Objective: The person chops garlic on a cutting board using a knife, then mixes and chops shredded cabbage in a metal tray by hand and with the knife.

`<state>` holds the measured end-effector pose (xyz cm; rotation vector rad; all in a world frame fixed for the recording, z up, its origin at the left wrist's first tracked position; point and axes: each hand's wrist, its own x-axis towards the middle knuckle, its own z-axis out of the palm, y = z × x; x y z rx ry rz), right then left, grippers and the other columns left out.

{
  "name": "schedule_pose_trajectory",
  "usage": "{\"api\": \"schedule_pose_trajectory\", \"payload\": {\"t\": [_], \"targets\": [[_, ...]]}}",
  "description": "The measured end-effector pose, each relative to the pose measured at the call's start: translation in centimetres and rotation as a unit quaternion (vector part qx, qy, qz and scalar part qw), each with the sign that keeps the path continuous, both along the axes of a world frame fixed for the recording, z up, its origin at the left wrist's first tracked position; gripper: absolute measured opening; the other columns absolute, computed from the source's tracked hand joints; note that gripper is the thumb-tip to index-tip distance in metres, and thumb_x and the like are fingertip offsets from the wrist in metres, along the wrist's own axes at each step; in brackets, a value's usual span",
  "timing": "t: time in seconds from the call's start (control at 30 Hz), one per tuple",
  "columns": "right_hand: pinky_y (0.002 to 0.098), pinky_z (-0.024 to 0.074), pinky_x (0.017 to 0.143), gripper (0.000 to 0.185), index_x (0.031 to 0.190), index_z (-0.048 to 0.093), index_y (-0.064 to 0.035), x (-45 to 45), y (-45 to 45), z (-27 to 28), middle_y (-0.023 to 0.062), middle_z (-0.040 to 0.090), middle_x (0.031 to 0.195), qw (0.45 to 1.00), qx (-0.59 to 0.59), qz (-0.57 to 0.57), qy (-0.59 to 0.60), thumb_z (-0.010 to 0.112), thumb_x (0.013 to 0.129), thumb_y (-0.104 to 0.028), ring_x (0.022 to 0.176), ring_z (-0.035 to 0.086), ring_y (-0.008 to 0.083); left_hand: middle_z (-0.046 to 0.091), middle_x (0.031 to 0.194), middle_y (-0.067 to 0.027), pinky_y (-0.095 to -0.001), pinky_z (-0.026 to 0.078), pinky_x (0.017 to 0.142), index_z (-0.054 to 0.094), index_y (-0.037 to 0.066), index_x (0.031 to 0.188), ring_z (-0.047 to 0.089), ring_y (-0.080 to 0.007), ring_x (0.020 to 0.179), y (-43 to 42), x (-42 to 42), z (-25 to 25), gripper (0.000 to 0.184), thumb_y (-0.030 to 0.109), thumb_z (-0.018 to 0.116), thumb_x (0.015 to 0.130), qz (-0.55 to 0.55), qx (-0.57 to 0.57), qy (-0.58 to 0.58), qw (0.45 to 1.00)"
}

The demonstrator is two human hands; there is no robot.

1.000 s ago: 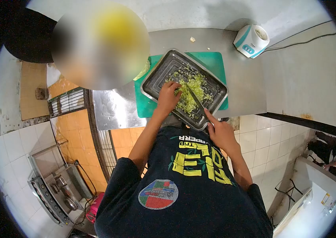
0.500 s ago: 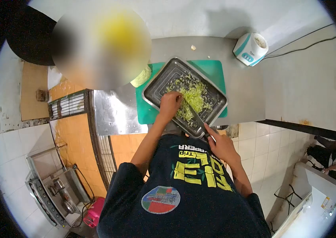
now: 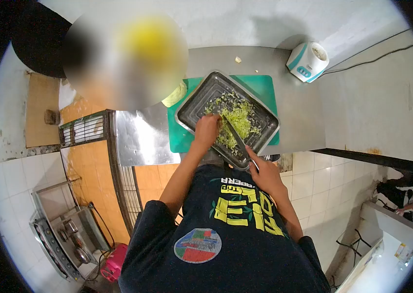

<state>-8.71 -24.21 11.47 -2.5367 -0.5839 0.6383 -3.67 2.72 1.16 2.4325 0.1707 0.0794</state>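
Observation:
My right hand [image 3: 266,175] grips the handle of a kitchen knife [image 3: 236,135], whose blade points up and left over the metal tray [image 3: 199,101]. Pale green shredded vegetable, like cabbage [image 3: 237,115], lies loose across the middle of the tray. Over the tray's left part, close to the knife tip, my left hand [image 3: 207,131] has its fingers curled together; whatever they hold is hidden. Beneath the tray is a green cutting board [image 3: 261,87], with the tray set at an angle on it. A pale green cabbage piece [image 3: 175,94] sits at the board's left edge, partly covered by a blurred patch.
A white and teal appliance base [image 3: 309,62] stands at the back right of the steel counter [image 3: 300,115], its cord running right. A small pale scrap [image 3: 238,59] lies behind the board. At lower left are a stove [image 3: 57,246] and a pink gas cylinder [image 3: 115,262].
My right hand has shifted slightly up and left with the knife, and the blade has tilted a little. My left hand stays nearly in place.

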Motion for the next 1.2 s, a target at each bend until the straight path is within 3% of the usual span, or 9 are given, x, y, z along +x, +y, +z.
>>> {"api": "schedule_pose_trajectory", "payload": {"t": [0.17, 0.4, 0.57, 0.77, 0.87, 0.97, 1.0, 1.1, 1.2], "targets": [[0.0573, 0.0551, 0.061, 0.063, 0.163, 0.036, -0.0326, -1.1, 0.0, -1.0, 0.0231, 0.064, 0.064, 0.998, -0.052, 0.031, -0.015, 0.054, 0.103, -0.023, 0.058, 0.066, 0.0435, 0.072, 0.087, -0.019, -0.0501, 0.058, 0.075, 0.076, 0.003, 0.092, 0.071, -0.0396, 0.083, 0.4, 0.2, 0.1, 0.009, 0.006, 0.072, 0.084, -0.014, -0.002, -0.021, 1.0], [0.0571, 0.0554, 0.063, 0.062, 0.161, 0.039, -0.0336, 0.4, -1.0, 3.4, 0.0247, 0.067, 0.071, 0.991, -0.111, 0.074, 0.021, 0.055, 0.102, -0.024, 0.065, 0.068, 0.044, 0.074, 0.089, -0.0177, -0.0478, 0.058, 0.077, 0.076, 0.004, 0.094, 0.072, -0.0382, 0.084, 0.5, 0.4, -0.4, 0.012, 0.006, 0.074, 0.082, -0.005, -0.032, -0.037, 0.999], [0.056, 0.0549, 0.068, 0.061, 0.161, 0.039, -0.0328, 0.8, -2.1, 5.2, 0.0234, 0.067, 0.072, 0.997, -0.062, 0.032, 0.037, 0.056, 0.102, -0.025, 0.07, 0.068, 0.0438, 0.073, 0.104, -0.0194, -0.0481, 0.058, 0.082, 0.076, 0.007, 0.106, 0.071, -0.0387, 0.095, 1.0, -0.7, -0.2, 0.024, 0.008, 0.076, 0.082, -0.013, -0.056, -0.054, 0.997], [0.0536, 0.0529, 0.07, 0.06, 0.16, 0.041, -0.0327, 0.6, -2.3, 4.5, 0.0243, 0.066, 0.074, 0.996, -0.076, -0.027, 0.026, 0.057, 0.102, -0.023, 0.071, 0.067, 0.0427, 0.065, 0.118, -0.0163, -0.0498, 0.056, 0.089, 0.067, 0.012, 0.12, 0.066, -0.0395, 0.109, -0.2, -1.7, 4.3, 0.042, 0.01, 0.079, 0.08, -0.017, 0.079, 0.056, 0.995], [0.051, 0.0529, 0.072, 0.059, 0.159, 0.043, -0.0324, 0.1, -2.6, 4.3, 0.0246, 0.068, 0.078, 0.994, -0.078, -0.065, 0.037, 0.058, 0.102, -0.022, 0.073, 0.067, 0.0428, 0.063, 0.117, -0.0156, -0.0503, 0.056, 0.089, 0.065, 0.013, 0.12, 0.065, -0.0399, 0.108, -0.4, -1.7, 2.8, 0.044, 0.009, 0.08, 0.079, -0.033, 0.072, 0.041, 0.996], [0.0503, 0.0533, 0.073, 0.059, 0.159, 0.044, -0.0322, -0.4, -3.1, 4.0, 0.0246, 0.07, 0.085, 0.992, -0.071, -0.095, 0.046, 0.058, 0.102, -0.022, 0.075, 0.068, 0.0439, 0.063, 0.118, -0.016, -0.0509, 0.055, 0.089, 0.067, 0.012, 0.117, 0.065, -0.042, 0.105, -0.1, -1.0, 1.3, 0.04, 0.006, 0.078, 0.079, -0.102, -0.041, 0.004, 0.994], [0.0502, 0.0534, 0.073, 0.059, 0.159, 0.044, -0.0323, -0.7, -3.3, 3.9, 0.0247, 0.071, 0.087, 0.991, -0.07, -0.103, 0.048, 0.058, 0.102, -0.022, 0.075, 0.068, 0.0442, 0.063, 0.118, -0.016, -0.0508, 0.055, 0.089, 0.067, 0.011, 0.116, 0.065, -0.0419, 0.105, 0.0, -0.8, 1.2, 0.039, 0.005, 0.078, 0.079, -0.08, -0.037, -0.028, 0.996], [0.0562, 0.0534, 0.066, 0.061, 0.161, 0.039, -0.0339, -1.6, -4.7, 1.7, 0.024, 0.067, 0.073, 0.995, -0.015, -0.095, -0.005, 0.056, 0.103, -0.025, 0.068, 0.067, 0.0447, 0.063, 0.118, -0.0164, -0.0504, 0.055, 0.09, 0.068, 0.008, 0.114, 0.065, -0.0406, 0.106, 0.5, -0.3, 1.3, 0.035, 0.002, 0.076, 0.08, -0.018, 0.001, -0.087, 0.996], [0.0508, 0.0529, 0.074, 0.059, 0.159, 0.044, -0.0334, -1.8, -4.2, 2.3, 0.0266, 0.071, 0.092, 0.991, -0.031, -0.128, 0.039, 0.058, 0.103, -0.022, 0.077, 0.069, 0.0436, 0.065, 0.116, -0.0174, -0.0494, 0.054, 0.092, 0.07, 0.005, 0.114, 0.065, -0.0382, 0.109, 1.7, 0.6, 1.7, 0.035, -0.001, 0.074, 0.08, 0.018, 0.081, -0.076, 0.994]]}}
